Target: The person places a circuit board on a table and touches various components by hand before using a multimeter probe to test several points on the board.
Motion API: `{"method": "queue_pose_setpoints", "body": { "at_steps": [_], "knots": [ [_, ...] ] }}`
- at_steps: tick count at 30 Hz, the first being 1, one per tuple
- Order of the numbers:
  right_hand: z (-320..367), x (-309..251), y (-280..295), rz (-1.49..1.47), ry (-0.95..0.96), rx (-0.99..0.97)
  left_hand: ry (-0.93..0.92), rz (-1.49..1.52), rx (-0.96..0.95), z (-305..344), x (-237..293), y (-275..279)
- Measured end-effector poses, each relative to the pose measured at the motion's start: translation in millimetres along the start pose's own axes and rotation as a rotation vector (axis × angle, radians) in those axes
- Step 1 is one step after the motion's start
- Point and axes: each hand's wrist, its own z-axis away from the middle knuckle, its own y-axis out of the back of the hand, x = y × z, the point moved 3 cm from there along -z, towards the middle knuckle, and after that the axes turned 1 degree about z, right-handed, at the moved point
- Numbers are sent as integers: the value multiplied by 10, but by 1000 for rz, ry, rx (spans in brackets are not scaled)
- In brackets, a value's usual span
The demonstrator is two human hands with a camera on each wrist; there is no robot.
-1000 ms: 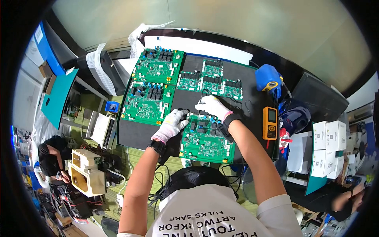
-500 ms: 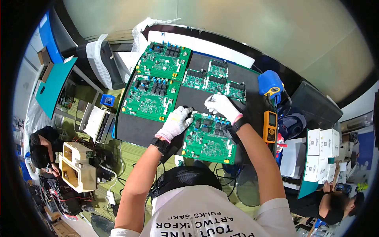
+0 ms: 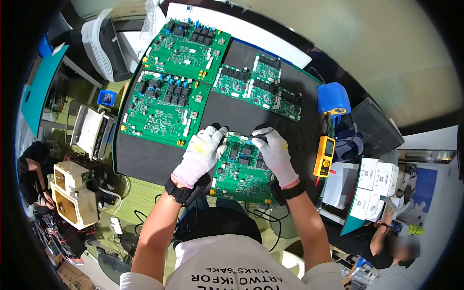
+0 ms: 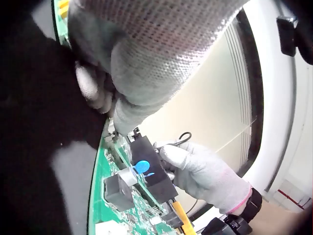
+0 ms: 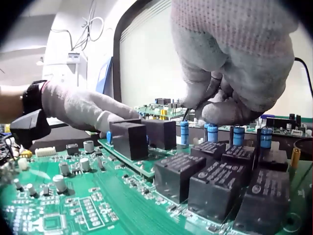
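Both hands wear whitish knit gloves and work at the far edge of a green circuit board (image 3: 241, 181) near the table's front. My left hand (image 3: 200, 151) holds the board's far left corner, its thumb and fingertips at the edge beside a small white connector (image 4: 112, 126). Over the far edge, my right hand (image 3: 275, 152) pinches a thin dark pointed tool (image 5: 185, 114) with a black cord (image 5: 304, 73). Its tip is beside a row of blue cylindrical components (image 5: 212, 133). Black relays (image 5: 217, 188) stand in front of these, and the hand hides most of the tool.
Two larger green boards, one far (image 3: 186, 50) and one nearer (image 3: 159, 111), lie on the left of the black mat (image 3: 145, 159). Several smaller boards (image 3: 261, 87) sit at the back. A yellow meter (image 3: 324, 156) and a blue device (image 3: 333, 99) stand along the right edge.
The right hand has come down from above the mat to the board's far edge. The left hand stays at the board's corner. The head view has shifted and turned.
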Motion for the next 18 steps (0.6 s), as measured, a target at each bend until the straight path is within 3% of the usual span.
{"method": "queue_pose_setpoints", "body": {
  "at_steps": [2,4,18],
  "knots": [
    [-10,40,-55,49,-6,-30,14,-6,-5,0,2,3],
    [-25,-4,-90,101,103,0,19,39,18,-3,36,34],
    [-10,-62,-154,318,139,6,121,51,-113,-77,24,65]
  ]
}}
